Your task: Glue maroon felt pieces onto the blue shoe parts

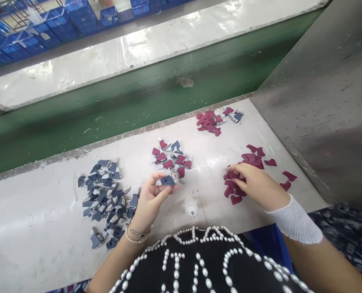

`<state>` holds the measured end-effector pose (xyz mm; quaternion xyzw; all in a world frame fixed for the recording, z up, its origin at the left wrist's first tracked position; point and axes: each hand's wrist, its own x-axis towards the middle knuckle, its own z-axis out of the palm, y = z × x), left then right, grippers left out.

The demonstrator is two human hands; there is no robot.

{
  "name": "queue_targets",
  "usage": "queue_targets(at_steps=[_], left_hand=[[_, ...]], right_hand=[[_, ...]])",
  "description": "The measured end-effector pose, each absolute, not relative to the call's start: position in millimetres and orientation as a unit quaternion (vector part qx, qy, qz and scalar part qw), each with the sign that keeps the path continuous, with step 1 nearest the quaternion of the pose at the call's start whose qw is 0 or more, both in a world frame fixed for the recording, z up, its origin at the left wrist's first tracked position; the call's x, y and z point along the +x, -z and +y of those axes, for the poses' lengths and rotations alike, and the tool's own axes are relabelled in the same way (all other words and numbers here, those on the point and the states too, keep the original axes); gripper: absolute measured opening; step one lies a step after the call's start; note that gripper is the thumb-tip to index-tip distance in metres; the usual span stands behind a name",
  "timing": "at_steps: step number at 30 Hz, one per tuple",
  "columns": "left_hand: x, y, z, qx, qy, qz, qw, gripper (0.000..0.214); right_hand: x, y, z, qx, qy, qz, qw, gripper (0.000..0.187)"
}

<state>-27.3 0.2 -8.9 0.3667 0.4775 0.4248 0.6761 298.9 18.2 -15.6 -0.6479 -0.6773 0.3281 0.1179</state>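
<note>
My left hand (152, 199) pinches a small blue-grey fabric piece (167, 180) between thumb and fingers. Behind it lies a mixed heap of maroon and blue-grey pieces (171, 158), and a larger blue-grey heap (103, 199) spreads to its left. My right hand (255, 181) rests its fingertips on a maroon heap (233, 188), though I cannot tell whether they grip a piece. More maroon pieces (252, 156) lie just beyond that hand, and another maroon cluster (208, 122) sits near the far edge of the white table (46, 228).
A small translucent glue bottle (191, 206) with a metal nozzle stands between my hands. A green conveyor belt (107, 118) runs behind the table, and a steel panel (321, 101) rises at the right. Stacked blue crates (43, 28) stand farther off.
</note>
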Motion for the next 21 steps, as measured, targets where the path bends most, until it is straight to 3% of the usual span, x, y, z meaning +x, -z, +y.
queue_targets(at_steps=[3, 7, 12, 21], left_hand=[[-23, 3, 0, 0.369, -0.429, 0.485, 0.667, 0.034], [-20, -3, -4, 0.406, -0.44, 0.51, 0.617, 0.03], [-16, 1, -7, 0.47, -0.463, 0.536, 0.526, 0.028], [-1, 11, 2, 0.576, -0.523, 0.502, 0.379, 0.025]], right_hand=[[293, 14, 23, -0.655, -0.35, -0.659, 0.119, 0.033], [288, -2, 27, -0.649, -0.418, -0.623, 0.125, 0.012], [266, -27, 31, -0.621, -0.505, -0.581, 0.149, 0.029], [195, -48, 43, -0.473, -0.672, -0.517, 0.238, 0.025]])
